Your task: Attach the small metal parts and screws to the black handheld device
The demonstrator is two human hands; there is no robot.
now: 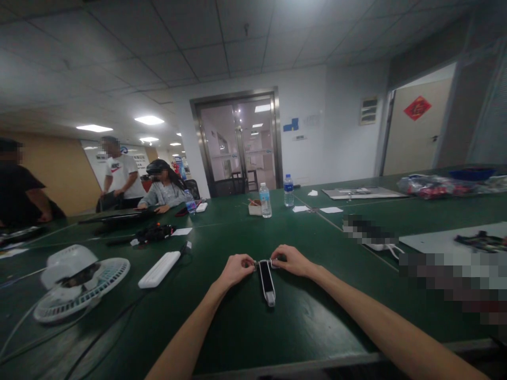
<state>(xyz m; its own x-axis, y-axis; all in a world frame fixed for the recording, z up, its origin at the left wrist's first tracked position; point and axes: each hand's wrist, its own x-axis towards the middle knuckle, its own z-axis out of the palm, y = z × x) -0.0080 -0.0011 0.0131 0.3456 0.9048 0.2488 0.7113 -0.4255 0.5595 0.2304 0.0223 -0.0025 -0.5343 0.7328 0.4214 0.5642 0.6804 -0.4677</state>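
Evidently both grips are narrow: the left hand (238, 267) and the right hand (291, 260) each bring thumb and fingertips together on the upper end of a slim device (267, 283), one at either corner. Whether they pinch its edge or small fittings there is too small to tell. The device lies just below the middle of the frame, dark face up on the green worktop (257, 338), its lower end free of either hand. Handling looks under way at that upper end; how much is done or left cannot be told. Knuckles are up and fingers curled, with the forearms spreading toward the lower left and lower right. Farther out, a white block (160, 269) lies left of centre, a white fan (99, 277) at far left, and two bottles (265, 200) stand above centre.
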